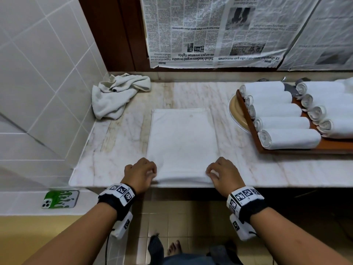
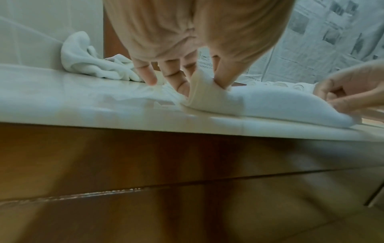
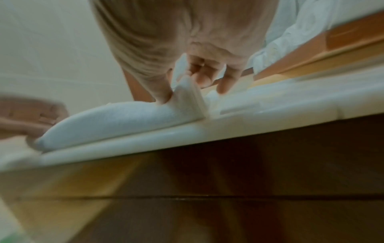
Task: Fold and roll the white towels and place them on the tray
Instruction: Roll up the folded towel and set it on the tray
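Observation:
A folded white towel lies flat on the marble counter, its near edge at the counter's front. My left hand pinches the towel's near left corner between thumb and fingers. My right hand pinches the near right corner the same way. Between the two hands the towel's near edge bulges up slightly. A wooden tray at the right holds several rolled white towels in two rows.
A crumpled white towel sits at the back left against the tiled wall. A beige plate pokes out from under the tray. A green phone lies on the ledge at lower left. Newspaper covers the back wall.

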Motion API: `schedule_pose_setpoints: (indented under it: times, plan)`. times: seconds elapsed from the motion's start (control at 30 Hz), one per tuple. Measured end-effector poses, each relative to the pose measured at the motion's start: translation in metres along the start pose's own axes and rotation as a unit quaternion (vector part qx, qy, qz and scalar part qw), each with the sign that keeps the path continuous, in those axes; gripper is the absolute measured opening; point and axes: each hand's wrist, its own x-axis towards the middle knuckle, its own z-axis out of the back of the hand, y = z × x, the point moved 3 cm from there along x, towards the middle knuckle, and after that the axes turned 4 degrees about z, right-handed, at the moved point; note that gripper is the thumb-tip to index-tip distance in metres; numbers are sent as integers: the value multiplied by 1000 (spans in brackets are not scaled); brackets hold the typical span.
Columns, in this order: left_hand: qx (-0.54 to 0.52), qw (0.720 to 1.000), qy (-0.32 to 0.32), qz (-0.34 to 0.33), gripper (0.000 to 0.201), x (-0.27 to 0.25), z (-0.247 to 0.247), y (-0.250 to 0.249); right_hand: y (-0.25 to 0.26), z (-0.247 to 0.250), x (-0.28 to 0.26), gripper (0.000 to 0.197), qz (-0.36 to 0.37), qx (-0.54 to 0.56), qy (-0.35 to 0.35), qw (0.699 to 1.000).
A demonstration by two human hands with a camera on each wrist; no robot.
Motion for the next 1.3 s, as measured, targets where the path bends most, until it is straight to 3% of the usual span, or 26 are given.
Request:
schedule_pose_setpoints:
  times: [0.07,0.13,0.23,0.27,0.4,0.57,0.63,0.7,0.77,0.83,0.93,1.03,1.1,1.17,1.23,1.3]
  plan:
    - [57,996,-42,-55,28,-3,-3,-2,2,-9,-6,23,75,-33,-27,996]
    - [117,985,-63,-109,35,-7,-4,-5,4,-13,-13,24,101,-37,-40,993]
    - [140,975,-75,-154,15,-13,-1,-5,0,-9,-26,24,136,-28,-56,989]
    - [143,973,-75,-162,18,-14,-1,-2,-2,-8,-30,28,148,-25,-51,987]
    - [135,977,-41,-161,59,-19,-6,9,-18,-6,-35,47,150,-15,-24,988]
    - [40,984,-83,-151,23,-24,-1,14,-26,-3,-31,36,134,18,-4,991]
    - [0,992,-66,-112,24,-20,1,16,-25,0,-28,29,107,28,4,994]
    - [-75,997,-12,-1,30,-13,3,22,-24,2,-24,31,67,29,17,997]
    - [-153,981,52,105,27,-5,5,28,-22,3,-19,28,33,29,34,998]
    - [-175,971,80,142,17,5,6,27,-19,4,-14,24,-9,40,63,997]
    - [-191,959,78,194,15,18,5,22,-16,7,-1,13,-77,73,84,991]
    - [-223,941,47,248,28,19,4,22,-11,7,9,11,-73,-13,49,996]
    - [-188,955,24,230,28,17,4,19,-4,6,10,3,-39,-61,-1,997]
    - [-102,981,-19,162,19,13,7,12,1,-2,5,14,14,-93,-19,995]
    - [-21,997,-64,23,19,9,6,1,4,-10,-1,29,66,-113,-33,991]
    - [43,991,-77,-102,29,3,2,-5,7,-12,-6,35,102,-108,-57,987]
